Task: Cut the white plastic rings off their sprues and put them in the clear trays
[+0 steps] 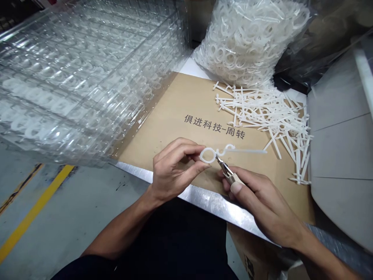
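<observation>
My left hand [177, 167] pinches a white plastic ring [201, 160] at its left side, between thumb and fingers. A thin curved plastic stem [244, 151] extends to the right from the ring, over the cardboard. Closed around a pair of cutting pliers [226, 168], my right hand [259, 198] has the tool's tips at the ring's right edge, where the stem meets it. Whether the jaws have closed through the plastic is too small to tell. Some fingers of the right hand are hidden behind the handles.
Brown cardboard [163, 112] with printed characters covers the metal-edged table. Clear plastic trays [87, 70] with white parts stand at the left. A clear bag of white rings [244, 42] sits at the back. White plastic sticks [262, 112] are heaped at right, beside a grey panel [340, 147].
</observation>
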The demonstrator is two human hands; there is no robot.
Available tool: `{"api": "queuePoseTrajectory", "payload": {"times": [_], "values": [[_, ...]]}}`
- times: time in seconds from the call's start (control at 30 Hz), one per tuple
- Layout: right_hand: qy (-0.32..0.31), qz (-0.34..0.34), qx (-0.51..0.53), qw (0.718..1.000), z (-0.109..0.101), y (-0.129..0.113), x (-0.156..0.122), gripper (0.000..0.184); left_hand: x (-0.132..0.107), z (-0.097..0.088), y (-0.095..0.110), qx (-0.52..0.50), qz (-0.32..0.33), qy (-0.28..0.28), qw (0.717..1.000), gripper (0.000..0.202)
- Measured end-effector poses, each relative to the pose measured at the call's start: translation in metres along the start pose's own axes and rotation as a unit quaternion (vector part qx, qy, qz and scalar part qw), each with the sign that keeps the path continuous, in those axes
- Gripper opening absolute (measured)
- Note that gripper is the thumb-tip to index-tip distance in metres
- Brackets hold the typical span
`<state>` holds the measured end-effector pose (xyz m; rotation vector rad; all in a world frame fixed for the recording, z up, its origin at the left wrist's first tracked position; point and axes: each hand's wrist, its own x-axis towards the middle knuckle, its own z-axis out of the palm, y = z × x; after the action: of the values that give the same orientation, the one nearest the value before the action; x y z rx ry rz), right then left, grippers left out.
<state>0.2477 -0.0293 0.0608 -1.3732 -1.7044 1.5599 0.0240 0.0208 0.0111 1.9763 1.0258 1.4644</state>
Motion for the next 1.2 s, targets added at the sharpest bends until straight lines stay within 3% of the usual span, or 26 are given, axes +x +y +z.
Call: {"api": "queuePoseTrajectory", "payload": {"times": [0.77, 1.2], "values": [[-0.004, 0.012, 0.02, 1.0, 0.0015, -0.0038, -0.0002, 0.031, 0.0009, 0.0002, 0.0009, 0.016, 0.018, -0.014, 1.0, 0.022], [0.016, -0.011, -0.074, 0.997, 0.0033, -0.0038, 0.0019, 0.036, 0.0017, 0.0012, -0.0004, 0.008, 0.022, -0.019, 1.0, 0.022]]}}
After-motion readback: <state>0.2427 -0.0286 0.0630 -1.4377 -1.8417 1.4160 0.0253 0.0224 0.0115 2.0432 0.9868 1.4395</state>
